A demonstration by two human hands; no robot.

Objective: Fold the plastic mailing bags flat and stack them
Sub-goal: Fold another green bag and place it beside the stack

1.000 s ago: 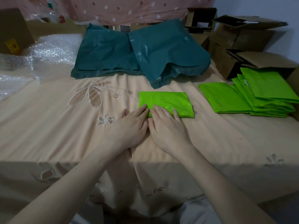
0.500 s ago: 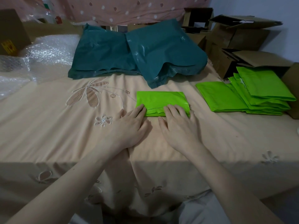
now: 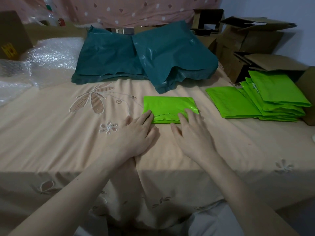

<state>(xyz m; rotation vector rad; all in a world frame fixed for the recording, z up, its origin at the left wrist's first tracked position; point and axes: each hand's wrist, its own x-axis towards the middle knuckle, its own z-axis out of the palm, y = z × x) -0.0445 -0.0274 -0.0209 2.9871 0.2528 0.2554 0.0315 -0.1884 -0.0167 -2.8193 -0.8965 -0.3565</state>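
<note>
You have the green bag [image 3: 167, 108] folded into a compact rectangle on the bed [image 3: 51, 142], in front of the teal bags [image 3: 144, 55] and to the left of the green stack [image 3: 265, 101]. Your left hand [image 3: 136, 133] lies flat, its fingertips on the bag's near-left corner; your right hand [image 3: 192, 133] lies flat too, fingertips on the near-right part of the fold. Neither grip is closed on anything: the fingers are straight and only press down.

The step in hand looks like creasing the last fold. The near edge shows layers that are not quite flush, with a seam line gaping slightly between your hands. Press along that seam from the middle outward, so trapped air escapes at the open ends instead of puffing the bag back up. The plastic is slick and likely springy, so keep one hand as an anchor while the other sweeps; if both lift at once the flap may pop open. The bed is soft and gives under pressure, so use broad flat fingers, not fingertips alone, or the crease will come out wavy.

Once it holds, slide your fingers under the long near edge and carry it level to the stack. The stack is fanned and leans toward the cardboard boxes [image 3: 247, 41]; set the bag squarely on top so it does not slide off.
</note>
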